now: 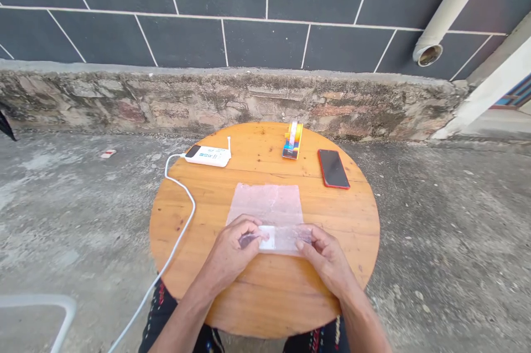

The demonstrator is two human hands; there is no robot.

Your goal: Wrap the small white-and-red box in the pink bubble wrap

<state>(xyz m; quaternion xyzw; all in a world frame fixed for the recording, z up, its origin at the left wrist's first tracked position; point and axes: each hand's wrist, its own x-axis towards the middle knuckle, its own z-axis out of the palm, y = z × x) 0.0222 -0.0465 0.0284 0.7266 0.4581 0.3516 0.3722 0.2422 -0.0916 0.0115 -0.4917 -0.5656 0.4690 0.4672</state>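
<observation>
A pale pink, see-through sheet of wrap [269, 201], which looks like bubble wrap, lies flat near the middle of the round table. On its near part rests a small white flat box [267, 238], partly covered by a fold of the sheet. My left hand [236, 248] pinches the left end of the fold, fingertips beside the box. My right hand [326, 256] grips the fold's right end between thumb and fingers. What the box is cannot be made out.
On the wooden table [265, 309] stand a yellow-and-blue tape dispenser [292, 140], a red-edged phone [334, 169] and a white power bank [208, 156]. Its white cable [193, 203] runs over the table's left edge. A stone-based wall [265, 98] rises behind.
</observation>
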